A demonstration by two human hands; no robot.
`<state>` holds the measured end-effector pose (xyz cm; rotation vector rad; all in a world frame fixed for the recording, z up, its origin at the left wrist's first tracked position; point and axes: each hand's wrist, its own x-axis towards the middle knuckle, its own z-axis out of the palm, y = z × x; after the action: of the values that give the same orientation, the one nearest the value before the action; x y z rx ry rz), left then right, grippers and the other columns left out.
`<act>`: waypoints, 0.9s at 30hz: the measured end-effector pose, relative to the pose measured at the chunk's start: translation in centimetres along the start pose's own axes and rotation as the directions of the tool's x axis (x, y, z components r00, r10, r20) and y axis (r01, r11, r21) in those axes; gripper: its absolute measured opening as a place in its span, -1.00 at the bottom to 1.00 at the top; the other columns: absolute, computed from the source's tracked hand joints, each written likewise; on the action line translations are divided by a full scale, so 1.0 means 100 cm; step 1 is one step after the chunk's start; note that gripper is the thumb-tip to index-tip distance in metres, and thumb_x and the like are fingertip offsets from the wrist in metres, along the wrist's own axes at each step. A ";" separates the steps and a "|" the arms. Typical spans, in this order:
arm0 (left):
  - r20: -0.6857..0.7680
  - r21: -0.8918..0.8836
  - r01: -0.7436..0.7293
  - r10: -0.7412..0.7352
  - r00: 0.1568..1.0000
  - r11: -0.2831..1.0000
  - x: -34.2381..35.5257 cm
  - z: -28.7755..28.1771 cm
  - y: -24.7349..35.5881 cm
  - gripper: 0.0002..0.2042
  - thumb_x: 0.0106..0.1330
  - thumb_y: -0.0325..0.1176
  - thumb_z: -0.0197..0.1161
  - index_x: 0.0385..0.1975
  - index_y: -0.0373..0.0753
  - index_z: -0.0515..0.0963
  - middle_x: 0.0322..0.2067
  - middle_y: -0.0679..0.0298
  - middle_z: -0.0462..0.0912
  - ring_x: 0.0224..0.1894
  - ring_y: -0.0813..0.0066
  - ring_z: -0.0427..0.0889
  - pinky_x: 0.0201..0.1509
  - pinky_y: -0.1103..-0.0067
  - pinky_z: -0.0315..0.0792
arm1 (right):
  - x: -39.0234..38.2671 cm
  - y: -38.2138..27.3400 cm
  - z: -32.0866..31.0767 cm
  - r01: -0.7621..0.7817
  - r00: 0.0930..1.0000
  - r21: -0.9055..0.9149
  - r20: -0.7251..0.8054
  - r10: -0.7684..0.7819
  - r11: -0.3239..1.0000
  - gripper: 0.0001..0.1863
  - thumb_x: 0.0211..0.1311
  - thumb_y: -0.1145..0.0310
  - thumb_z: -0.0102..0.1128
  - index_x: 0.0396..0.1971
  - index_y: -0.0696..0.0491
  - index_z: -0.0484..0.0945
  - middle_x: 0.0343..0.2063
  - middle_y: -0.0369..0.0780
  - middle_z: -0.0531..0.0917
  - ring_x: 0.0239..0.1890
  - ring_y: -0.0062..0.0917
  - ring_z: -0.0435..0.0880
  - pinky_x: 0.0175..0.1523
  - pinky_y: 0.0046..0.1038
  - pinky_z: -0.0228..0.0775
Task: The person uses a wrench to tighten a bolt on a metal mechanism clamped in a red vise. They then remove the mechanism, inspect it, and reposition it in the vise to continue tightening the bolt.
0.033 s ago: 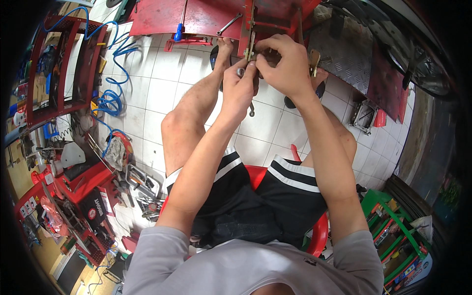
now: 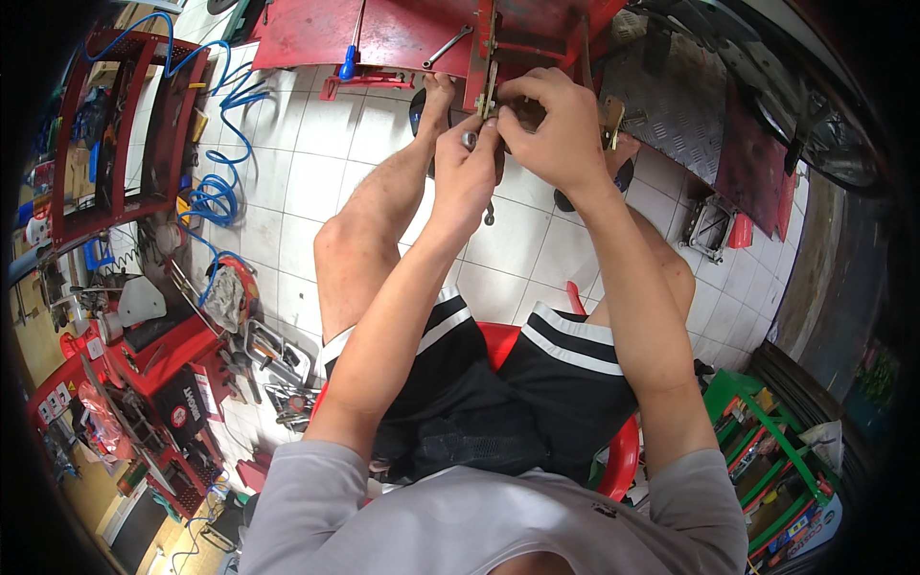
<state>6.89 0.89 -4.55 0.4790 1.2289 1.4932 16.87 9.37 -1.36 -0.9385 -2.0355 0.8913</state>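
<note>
My left hand (image 2: 465,172) is closed around a metal tool, likely a wrench; a ring (image 2: 469,141) shows between its fingers and a darker end (image 2: 490,217) hangs below. Its thumb tip reaches the bottom of a narrow upright metal bracket (image 2: 487,96) with small fittings, on a red metal frame (image 2: 474,81). My right hand (image 2: 554,129) has curled fingertips at the right side of that bracket; whatever they grip is hidden. A loose wrench (image 2: 447,48) and a blue-handled screwdriver (image 2: 348,59) lie on the red platform (image 2: 297,34) left of the bracket.
Red shelving (image 2: 65,182), a coiled blue hose (image 2: 216,201) and scattered tools (image 2: 273,364) are at left. A checker-plate ramp (image 2: 661,105) and metal stand (image 2: 709,230) are at right. A green rack (image 2: 743,422) is at lower right. I sit on a red chair (image 2: 621,455).
</note>
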 end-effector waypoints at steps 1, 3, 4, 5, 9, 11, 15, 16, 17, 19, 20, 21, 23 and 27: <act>-0.002 0.043 -0.024 0.024 1.000 0.999 0.001 -0.001 -0.002 -0.79 0.45 -0.37 0.03 -0.36 -0.33 0.53 -0.70 0.48 0.38 -0.70 0.80 0.23 -0.68 0.70 0.05 | 0.000 0.000 0.001 0.010 1.000 -0.025 0.007 -0.010 1.000 -0.86 -0.13 0.46 0.24 -0.49 0.13 0.65 -0.56 -0.17 0.61 -0.38 -0.34 0.59 -0.27 -0.37 0.46; -0.051 0.087 -0.048 0.053 0.997 0.995 0.002 0.004 -0.003 -0.81 0.43 -0.38 0.04 -0.36 -0.34 0.53 -0.73 0.50 0.35 -0.71 0.80 0.23 -0.68 0.68 0.06 | 0.000 0.000 -0.001 0.094 0.996 -0.115 0.013 -0.093 0.989 -0.84 -0.11 0.48 0.27 -0.44 0.15 0.65 -0.52 -0.17 0.63 -0.43 -0.36 0.63 -0.32 -0.41 0.47; -0.075 0.110 -0.059 0.068 0.995 0.992 0.002 0.005 -0.003 -0.81 0.42 -0.39 0.05 -0.36 -0.34 0.53 -0.74 0.52 0.34 -0.71 0.80 0.23 -0.68 0.67 0.07 | 0.001 0.000 -0.001 0.136 0.991 -0.158 0.019 -0.134 0.978 -0.83 -0.10 0.49 0.28 -0.42 0.16 0.65 -0.50 -0.16 0.64 -0.46 -0.36 0.64 -0.34 -0.42 0.47; -0.074 0.130 -0.060 0.070 0.995 0.990 0.002 0.004 -0.004 -0.80 0.42 -0.37 0.04 -0.37 -0.34 0.52 -0.73 0.50 0.35 -0.71 0.79 0.23 -0.68 0.67 0.06 | 0.002 -0.001 -0.001 0.116 0.993 -0.131 0.023 -0.113 0.985 -0.85 -0.10 0.48 0.28 -0.44 0.16 0.65 -0.52 -0.16 0.63 -0.44 -0.35 0.62 -0.33 -0.39 0.46; 0.032 -0.021 0.045 -0.044 0.999 0.999 0.004 -0.007 0.001 -0.74 0.43 -0.28 -0.01 -0.40 -0.33 0.50 -0.66 0.39 0.42 -0.72 0.75 0.19 -0.67 0.69 0.02 | 0.003 -0.001 0.000 0.061 0.998 -0.046 0.029 -0.060 0.997 -0.88 -0.10 0.46 0.28 -0.50 0.15 0.64 -0.54 -0.16 0.61 -0.43 -0.31 0.58 -0.29 -0.34 0.45; 0.092 -0.211 0.194 -0.179 0.980 0.958 0.002 -0.004 0.014 -0.67 0.46 -0.16 -0.07 -0.37 -0.30 0.47 -0.56 0.30 0.48 -0.72 0.71 0.17 -0.65 0.71 -0.02 | 0.003 0.001 0.000 0.044 0.999 -0.007 0.026 -0.043 0.999 -0.89 -0.09 0.48 0.29 -0.49 0.16 0.63 -0.53 -0.15 0.61 -0.45 -0.32 0.59 -0.30 -0.35 0.45; 0.026 -0.270 0.175 -0.175 0.984 0.947 -0.001 0.000 0.014 -0.66 0.48 -0.10 -0.07 -0.32 -0.26 0.46 -0.54 0.33 0.49 -0.69 0.72 0.20 -0.63 0.70 0.04 | 0.003 -0.001 -0.001 -0.017 0.998 0.024 0.064 0.016 1.000 -0.84 -0.09 0.53 0.31 -0.42 0.17 0.62 -0.50 -0.17 0.64 -0.46 -0.42 0.65 -0.33 -0.48 0.46; 0.017 -0.272 0.183 -0.186 0.982 0.945 -0.001 0.000 0.014 -0.66 0.48 -0.08 -0.07 -0.31 -0.25 0.46 -0.54 0.34 0.48 -0.68 0.71 0.21 -0.62 0.70 0.05 | 0.003 -0.003 -0.002 -0.037 0.996 0.016 0.084 0.035 0.999 -0.82 -0.09 0.55 0.32 -0.39 0.18 0.62 -0.48 -0.17 0.65 -0.45 -0.47 0.67 -0.35 -0.53 0.47; 0.011 -0.274 0.194 -0.199 0.980 0.942 -0.001 0.001 0.014 -0.65 0.49 -0.06 -0.07 -0.31 -0.23 0.46 -0.54 0.36 0.47 -0.67 0.71 0.23 -0.61 0.70 0.07 | 0.003 -0.003 -0.002 -0.033 0.996 0.024 0.079 0.031 0.999 -0.81 -0.09 0.55 0.31 -0.38 0.18 0.62 -0.48 -0.18 0.64 -0.46 -0.49 0.66 -0.34 -0.53 0.47; 0.001 -0.268 0.207 -0.214 0.977 0.941 -0.002 0.002 0.013 -0.65 0.49 -0.04 -0.06 -0.31 -0.21 0.45 -0.53 0.39 0.45 -0.64 0.71 0.26 -0.60 0.70 0.10 | 0.002 -0.002 -0.001 -0.025 0.997 0.039 0.068 0.023 0.999 -0.80 -0.09 0.56 0.29 -0.37 0.18 0.62 -0.49 -0.20 0.63 -0.47 -0.52 0.64 -0.34 -0.53 0.47; -0.004 -0.264 0.213 -0.222 0.975 0.941 -0.003 0.003 0.013 -0.65 0.49 -0.02 -0.05 -0.31 -0.19 0.45 -0.53 0.41 0.44 -0.63 0.70 0.27 -0.59 0.70 0.12 | 0.002 -0.001 -0.001 0.005 0.999 0.016 0.051 -0.006 1.000 -0.81 -0.10 0.56 0.28 -0.38 0.18 0.62 -0.49 -0.21 0.63 -0.48 -0.54 0.63 -0.33 -0.54 0.46; 0.014 -0.260 0.210 -0.214 0.977 0.942 -0.002 0.001 0.013 -0.65 0.49 -0.01 -0.05 -0.31 -0.19 0.44 -0.53 0.42 0.43 -0.61 0.70 0.28 -0.58 0.70 0.13 | 0.002 0.000 -0.001 0.036 0.999 -0.007 0.035 -0.035 0.999 -0.81 -0.10 0.56 0.28 -0.38 0.18 0.62 -0.50 -0.22 0.63 -0.48 -0.56 0.61 -0.33 -0.54 0.46; 0.051 -0.251 0.207 -0.200 0.978 0.946 -0.001 -0.001 0.012 -0.65 0.48 0.01 -0.04 -0.31 -0.17 0.43 -0.52 0.44 0.42 -0.59 0.70 0.30 -0.57 0.70 0.15 | 0.001 0.001 -0.001 0.076 0.997 -0.047 0.023 -0.075 0.996 -0.82 -0.10 0.56 0.27 -0.39 0.17 0.62 -0.51 -0.24 0.62 -0.49 -0.59 0.60 -0.32 -0.55 0.45; 0.009 -0.225 0.206 -0.209 0.978 0.952 -0.002 0.002 0.014 -0.65 0.49 0.00 -0.05 -0.28 -0.18 0.45 -0.52 0.44 0.42 -0.59 0.71 0.30 -0.56 0.70 0.16 | -0.001 -0.001 -0.002 0.034 0.999 0.003 0.021 -0.034 0.999 -0.83 -0.09 0.56 0.23 -0.40 0.15 0.64 -0.50 -0.25 0.63 -0.49 -0.61 0.59 -0.34 -0.55 0.43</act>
<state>6.48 0.94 -3.17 0.1814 1.0701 1.4349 17.01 9.32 -1.25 -0.8935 -2.0619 0.8886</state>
